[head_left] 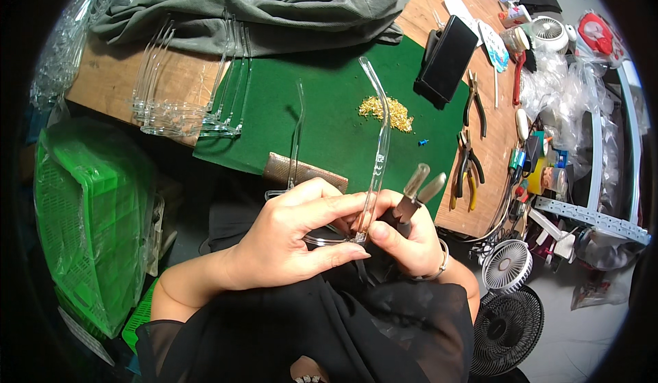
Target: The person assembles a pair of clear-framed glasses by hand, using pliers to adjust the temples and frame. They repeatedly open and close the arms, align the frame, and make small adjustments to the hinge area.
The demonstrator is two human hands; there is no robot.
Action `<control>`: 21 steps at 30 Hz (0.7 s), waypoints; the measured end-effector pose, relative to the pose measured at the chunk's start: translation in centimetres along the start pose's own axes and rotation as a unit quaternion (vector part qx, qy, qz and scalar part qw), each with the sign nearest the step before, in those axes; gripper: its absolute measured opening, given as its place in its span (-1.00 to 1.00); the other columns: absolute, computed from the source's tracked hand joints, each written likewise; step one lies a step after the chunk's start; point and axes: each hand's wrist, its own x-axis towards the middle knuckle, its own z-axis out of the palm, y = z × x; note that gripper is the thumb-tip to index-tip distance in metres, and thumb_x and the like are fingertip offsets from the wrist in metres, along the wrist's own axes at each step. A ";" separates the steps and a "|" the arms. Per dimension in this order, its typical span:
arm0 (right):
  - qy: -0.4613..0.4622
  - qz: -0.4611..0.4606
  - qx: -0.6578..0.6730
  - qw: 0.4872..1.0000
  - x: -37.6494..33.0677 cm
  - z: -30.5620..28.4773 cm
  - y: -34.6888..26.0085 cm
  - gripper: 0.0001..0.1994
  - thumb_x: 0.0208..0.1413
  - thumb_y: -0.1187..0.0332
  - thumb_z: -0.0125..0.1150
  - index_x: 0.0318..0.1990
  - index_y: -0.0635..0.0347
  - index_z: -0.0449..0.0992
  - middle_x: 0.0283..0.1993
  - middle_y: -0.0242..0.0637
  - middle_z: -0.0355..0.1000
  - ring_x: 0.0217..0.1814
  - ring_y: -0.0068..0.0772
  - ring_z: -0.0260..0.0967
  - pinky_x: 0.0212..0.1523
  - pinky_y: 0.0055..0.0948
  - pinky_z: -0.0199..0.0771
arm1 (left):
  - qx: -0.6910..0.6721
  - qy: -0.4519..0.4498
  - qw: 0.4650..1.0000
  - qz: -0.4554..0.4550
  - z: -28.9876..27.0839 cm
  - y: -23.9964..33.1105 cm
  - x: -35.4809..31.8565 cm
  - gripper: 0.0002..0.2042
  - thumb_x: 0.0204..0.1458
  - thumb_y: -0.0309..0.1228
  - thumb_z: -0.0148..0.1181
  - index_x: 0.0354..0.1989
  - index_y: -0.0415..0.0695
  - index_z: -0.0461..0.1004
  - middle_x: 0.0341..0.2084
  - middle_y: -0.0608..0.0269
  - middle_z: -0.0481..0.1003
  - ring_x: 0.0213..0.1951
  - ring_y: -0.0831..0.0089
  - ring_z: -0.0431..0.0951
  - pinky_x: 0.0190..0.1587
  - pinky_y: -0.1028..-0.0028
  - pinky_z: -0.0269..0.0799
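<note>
Two hands: both hold things.
Left hand [288, 236]: pinches clear glasses frame [375, 157].
Right hand [408, 236]: grips pliers [419, 188], beside frame.

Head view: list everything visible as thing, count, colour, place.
frame: one, clear, held in both hands
tool: one, grey tips, in right hand
mat: one, green, bench centre
gold bits: one pile, on mat
clear frames: a stack, left of mat
cloth: one, grey-green, bench top
pliers: two or more, right of mat
crate: one, green, left
fans: two, white and black, lower right
left hand: gripping frame
right hand: gripping frame and tool
</note>
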 end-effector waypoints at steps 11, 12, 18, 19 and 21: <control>-0.049 -0.154 -0.504 0.848 -0.6 -2.6 -0.3 -0.64 -0.31 0.59 0.22 -0.24 0.26 0.32 -0.19 -0.11 0.32 -0.12 -0.07 0.30 -0.08 -0.26 0.33 | 0.012 -0.041 0.997 0.068 -0.6 -0.2 0.1 -0.51 -0.28 -0.50 0.40 -0.08 -0.34 0.47 -0.45 0.16 0.59 -0.42 0.42 0.59 -0.35 0.55 0.34; -0.054 -0.156 -0.510 0.844 -0.5 -2.5 -0.6 -0.63 -0.31 0.59 0.23 -0.24 0.26 0.32 -0.20 -0.12 0.31 -0.11 -0.07 0.30 -0.07 -0.25 0.33 | 0.017 -0.048 0.996 0.072 -0.6 -0.3 0.2 -0.52 -0.28 -0.49 0.40 -0.10 -0.34 0.47 -0.45 0.15 0.59 -0.42 0.42 0.59 -0.36 0.56 0.32; -0.076 -0.163 -0.550 0.815 -0.1 -1.8 -1.7 -0.63 -0.33 0.55 0.27 -0.25 0.24 0.34 -0.23 -0.16 0.29 -0.11 -0.12 0.30 0.03 -0.04 0.30 | 0.025 -0.042 0.996 0.073 -0.7 -0.7 -0.1 -0.55 -0.26 -0.50 0.36 -0.08 -0.28 0.49 -0.45 0.19 0.57 -0.42 0.34 0.57 -0.32 0.48 0.36; -0.074 -0.169 -0.554 0.812 0.0 -1.8 -1.6 -0.64 -0.32 0.54 0.26 -0.26 0.23 0.34 -0.26 -0.17 0.29 -0.13 -0.13 0.30 0.04 -0.03 0.30 | 0.035 -0.047 0.996 0.074 -0.7 -0.6 0.0 -0.55 -0.26 -0.50 0.35 -0.08 -0.27 0.49 -0.46 0.20 0.56 -0.42 0.35 0.57 -0.33 0.48 0.35; -0.070 -0.180 -0.562 0.804 0.0 -1.7 -1.6 -0.66 -0.31 0.52 0.26 -0.27 0.22 0.35 -0.30 -0.18 0.27 -0.17 -0.14 0.30 0.05 -0.01 0.30 | 0.055 -0.057 0.994 0.076 -0.8 -0.4 0.1 -0.56 -0.25 -0.50 0.33 -0.09 -0.25 0.49 -0.48 0.22 0.56 -0.44 0.37 0.56 -0.34 0.49 0.34</control>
